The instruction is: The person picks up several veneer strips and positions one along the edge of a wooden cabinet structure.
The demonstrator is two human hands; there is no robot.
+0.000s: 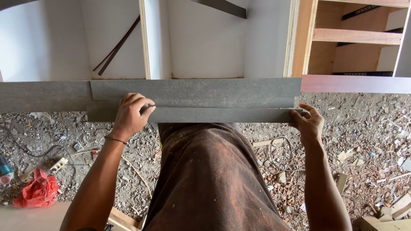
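Both hands, left [130,114] and right [309,123], closed around a grey laminate strip [214,114]

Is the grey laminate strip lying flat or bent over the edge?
Bent: grey laminate strip shows a lengthwise crease, left hand pressing it, right hand at its end.

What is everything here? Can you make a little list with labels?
Left hand: left hand grips the long dark grey laminate strip near its left end
Right hand: right hand holds the strip's right end
Behind: white cabinet panel, open plywood drawer frame
Floor: red crumpled plastic bag, white cable, wood offcuts
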